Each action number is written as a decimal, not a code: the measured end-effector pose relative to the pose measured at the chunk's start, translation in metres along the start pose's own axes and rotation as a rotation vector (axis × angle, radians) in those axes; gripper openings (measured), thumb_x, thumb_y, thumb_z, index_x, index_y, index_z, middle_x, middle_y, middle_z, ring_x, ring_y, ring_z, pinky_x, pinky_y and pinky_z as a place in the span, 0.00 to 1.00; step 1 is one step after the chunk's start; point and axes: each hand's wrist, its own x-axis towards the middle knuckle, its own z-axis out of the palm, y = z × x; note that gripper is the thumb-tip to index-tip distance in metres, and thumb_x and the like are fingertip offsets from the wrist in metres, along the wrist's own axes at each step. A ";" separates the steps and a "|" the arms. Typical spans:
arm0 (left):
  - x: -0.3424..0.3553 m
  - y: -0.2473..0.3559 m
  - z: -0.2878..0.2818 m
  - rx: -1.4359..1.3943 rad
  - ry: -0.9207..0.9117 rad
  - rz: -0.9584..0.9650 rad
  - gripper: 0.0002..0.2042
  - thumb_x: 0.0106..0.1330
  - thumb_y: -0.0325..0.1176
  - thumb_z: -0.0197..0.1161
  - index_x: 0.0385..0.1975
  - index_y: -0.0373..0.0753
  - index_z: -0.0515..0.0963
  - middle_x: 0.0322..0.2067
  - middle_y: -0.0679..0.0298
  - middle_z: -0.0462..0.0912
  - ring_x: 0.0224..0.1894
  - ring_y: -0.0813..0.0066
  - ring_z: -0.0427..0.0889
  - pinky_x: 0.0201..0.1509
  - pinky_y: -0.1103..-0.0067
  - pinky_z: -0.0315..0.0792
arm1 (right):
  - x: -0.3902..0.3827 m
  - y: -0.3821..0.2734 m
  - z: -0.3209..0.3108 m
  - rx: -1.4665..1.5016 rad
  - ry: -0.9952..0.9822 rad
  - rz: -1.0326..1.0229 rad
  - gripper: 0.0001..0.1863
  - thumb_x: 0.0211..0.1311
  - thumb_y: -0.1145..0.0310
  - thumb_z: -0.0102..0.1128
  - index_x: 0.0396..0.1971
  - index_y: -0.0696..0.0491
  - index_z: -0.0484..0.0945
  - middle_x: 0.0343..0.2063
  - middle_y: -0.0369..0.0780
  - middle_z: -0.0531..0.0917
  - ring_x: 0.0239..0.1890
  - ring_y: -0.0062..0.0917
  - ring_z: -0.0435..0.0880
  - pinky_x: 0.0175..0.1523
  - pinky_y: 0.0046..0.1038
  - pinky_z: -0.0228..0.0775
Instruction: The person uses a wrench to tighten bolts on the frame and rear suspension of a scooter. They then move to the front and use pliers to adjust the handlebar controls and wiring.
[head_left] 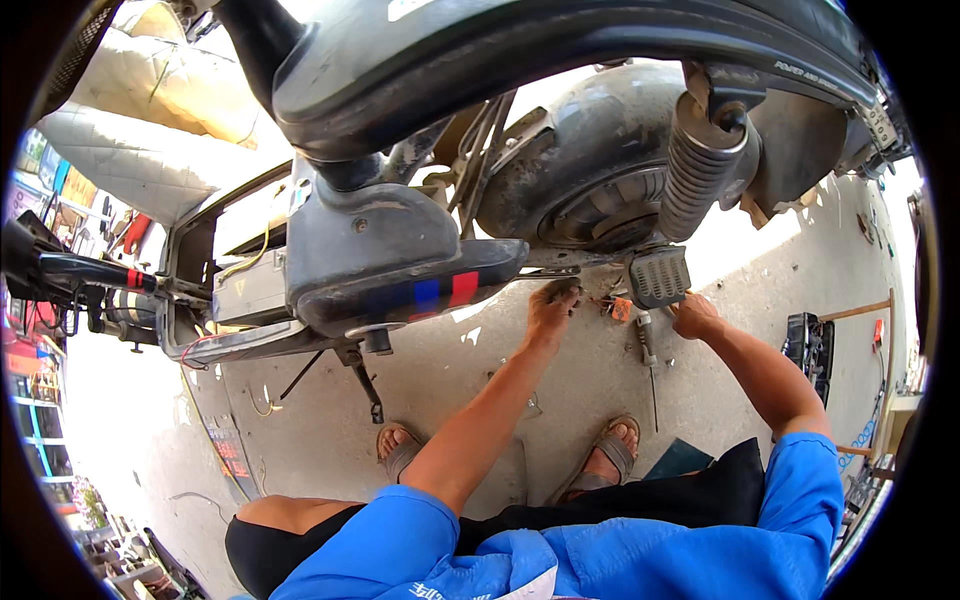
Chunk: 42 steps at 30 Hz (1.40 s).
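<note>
The left hand (553, 303) and right hand (697, 316) are flanking the grey pedal (660, 279), probably for access from both sides, though what either grip is holding, I cannot tell.

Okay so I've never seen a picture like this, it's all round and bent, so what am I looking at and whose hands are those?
This single view comes from a fisheye camera on a person's head, looking down, so straight edges curve. There is no robot: the bare forearms and blue sleeves are the wearer's own.

The big dark thing is a vehicle with a wheel and a coil spring.

The left hand is beneath the vehicle's body, close to a slim metal part. The right hand is at a ribbed footrest, which hides some of its fingers. I can't tell what either hand holds.

An orange item shows between the hands. Below, on the floor, are a thin rod and the wearer's sandalled feet.
</note>
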 end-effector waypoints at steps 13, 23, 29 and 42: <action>-0.007 0.007 0.029 0.188 -0.081 0.122 0.08 0.64 0.26 0.58 0.39 0.32 0.81 0.27 0.67 0.78 0.31 0.81 0.72 0.36 0.78 0.68 | -0.004 -0.031 -0.043 0.113 -0.035 0.099 0.08 0.51 0.68 0.56 0.27 0.55 0.81 0.21 0.45 0.84 0.34 0.37 0.86 0.37 0.38 0.77; -0.100 0.070 0.028 0.499 -0.083 0.035 0.14 0.57 0.31 0.58 0.40 0.30 0.80 0.35 0.50 0.83 0.38 0.64 0.82 0.44 0.71 0.73 | -0.044 -0.037 -0.066 0.009 -0.007 0.089 0.12 0.56 0.67 0.61 0.31 0.63 0.81 0.36 0.55 0.82 0.43 0.47 0.82 0.46 0.41 0.75; -0.155 0.122 0.012 0.606 -0.191 -0.056 0.15 0.56 0.30 0.59 0.41 0.29 0.79 0.38 0.47 0.82 0.43 0.59 0.82 0.48 0.68 0.73 | -0.106 -0.097 -0.121 0.044 -0.127 0.093 0.15 0.58 0.64 0.61 0.31 0.64 0.81 0.34 0.54 0.83 0.42 0.48 0.83 0.46 0.40 0.76; -0.402 0.397 -0.098 0.446 0.223 -0.108 0.14 0.65 0.35 0.59 0.44 0.32 0.78 0.34 0.54 0.82 0.36 0.67 0.80 0.42 0.73 0.73 | -0.257 -0.256 -0.242 0.059 -0.224 -0.808 0.11 0.56 0.65 0.56 0.24 0.57 0.79 0.23 0.51 0.80 0.30 0.48 0.80 0.35 0.43 0.72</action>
